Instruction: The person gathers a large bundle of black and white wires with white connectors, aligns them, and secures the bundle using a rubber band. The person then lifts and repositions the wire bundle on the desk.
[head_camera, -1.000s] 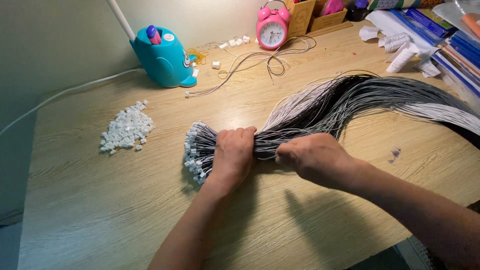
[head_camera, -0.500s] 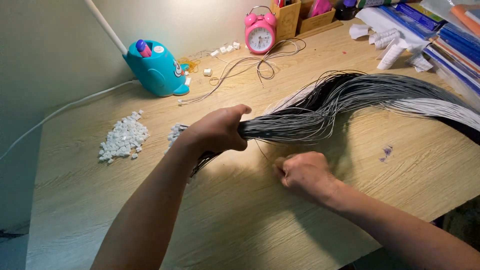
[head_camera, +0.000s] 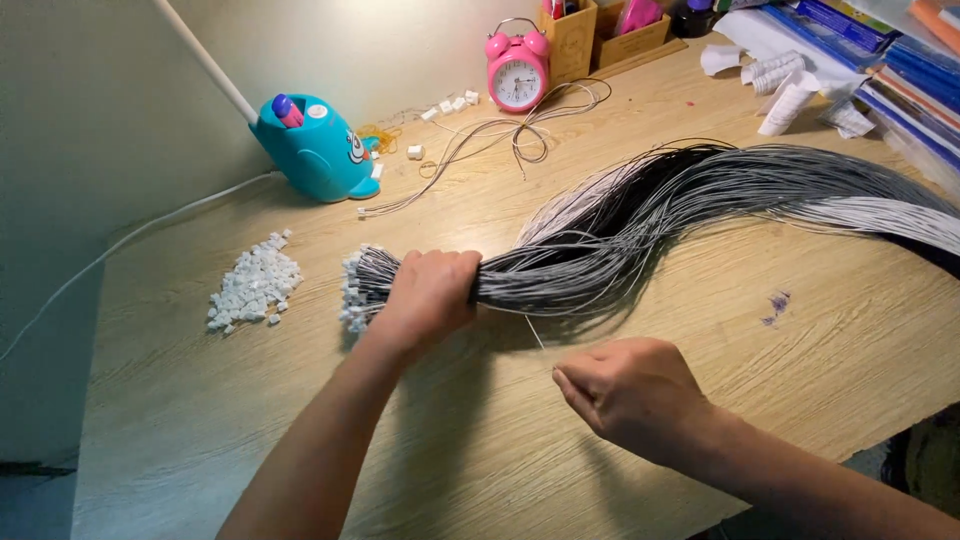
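A thick bundle of thin grey, black and white wires (head_camera: 640, 215) lies across the wooden desk (head_camera: 200, 420), its near end tipped with small white connectors (head_camera: 355, 290). My left hand (head_camera: 430, 295) is closed around the bundle just behind those connectors. My right hand (head_camera: 625, 390) sits nearer the desk's front edge, fingers pinched on one thin wire (head_camera: 535, 332) that runs up to the bundle.
A pile of loose white connectors (head_camera: 255, 283) lies at the left. Behind it stands a teal whale-shaped holder (head_camera: 315, 150) with a white lamp arm. At the back are a pink alarm clock (head_camera: 517, 65), loose wires (head_camera: 500, 130), wooden boxes (head_camera: 600, 30), and books (head_camera: 900, 70) at the right.
My left hand lifted the bundle's end, then brought it back down onto the desk. My right hand let go of the bundle and drew back toward me, pinching a single wire.
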